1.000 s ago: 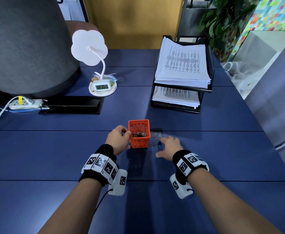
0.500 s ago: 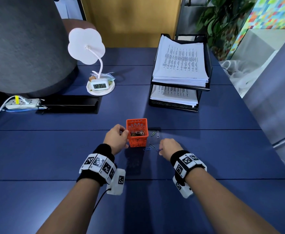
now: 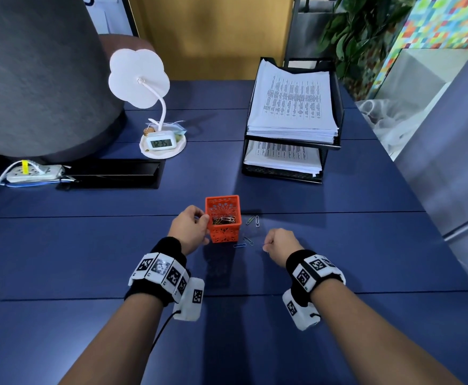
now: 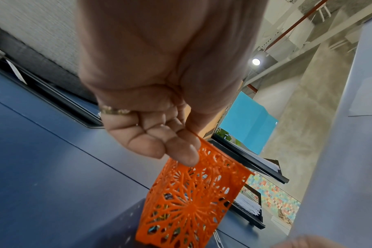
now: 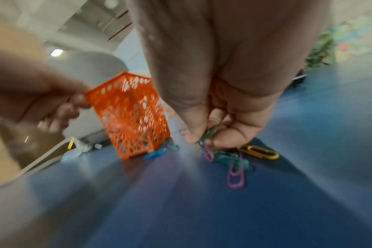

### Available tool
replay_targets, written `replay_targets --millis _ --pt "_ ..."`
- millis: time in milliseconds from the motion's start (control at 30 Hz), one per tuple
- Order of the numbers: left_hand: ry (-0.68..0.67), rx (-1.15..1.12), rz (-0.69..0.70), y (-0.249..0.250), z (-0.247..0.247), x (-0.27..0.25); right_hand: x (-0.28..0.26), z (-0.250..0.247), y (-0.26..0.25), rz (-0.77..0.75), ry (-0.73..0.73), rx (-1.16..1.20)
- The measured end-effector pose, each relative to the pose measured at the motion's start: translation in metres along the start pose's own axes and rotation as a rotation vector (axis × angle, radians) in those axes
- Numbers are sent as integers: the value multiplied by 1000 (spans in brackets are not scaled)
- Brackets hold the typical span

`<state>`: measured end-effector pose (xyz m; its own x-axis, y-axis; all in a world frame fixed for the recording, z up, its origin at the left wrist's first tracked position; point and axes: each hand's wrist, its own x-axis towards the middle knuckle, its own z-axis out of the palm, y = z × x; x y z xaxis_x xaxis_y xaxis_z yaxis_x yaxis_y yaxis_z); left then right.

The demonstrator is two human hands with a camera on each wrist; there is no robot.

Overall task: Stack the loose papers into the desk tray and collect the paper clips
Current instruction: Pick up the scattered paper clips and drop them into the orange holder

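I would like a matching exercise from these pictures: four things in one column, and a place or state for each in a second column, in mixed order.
Things
1. left hand
2. right hand
3. orange basket
4. printed papers

Places or states
A. stacked in the black desk tray
B. pinches paper clips just above the table
C. holds the side of the basket
D. stands on the table with clips inside

Pairs: 1-C, 2-B, 3-D, 4-A

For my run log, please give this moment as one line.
left hand: holds orange plastic basket | right hand: pinches coloured paper clips | clips left on blue table
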<state>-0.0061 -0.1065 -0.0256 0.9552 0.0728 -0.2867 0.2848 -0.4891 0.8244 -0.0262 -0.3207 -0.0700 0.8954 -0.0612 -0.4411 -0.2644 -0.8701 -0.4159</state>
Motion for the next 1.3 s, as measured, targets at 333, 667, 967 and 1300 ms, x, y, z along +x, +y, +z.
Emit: replay_targets --millis 333,667,967,1300 --pt "-15 26 -7 -1 0 2 -9 -40 -50 -295 302 574" --pt "-16 33 9 1 -2 0 2 -40 -53 -297 309 466" --pt "-17 27 5 2 -2 1 13 12 -20 -162 -8 -42" --pt "-31 37 10 1 -3 0 5 16 -38 -217 -2 -250"
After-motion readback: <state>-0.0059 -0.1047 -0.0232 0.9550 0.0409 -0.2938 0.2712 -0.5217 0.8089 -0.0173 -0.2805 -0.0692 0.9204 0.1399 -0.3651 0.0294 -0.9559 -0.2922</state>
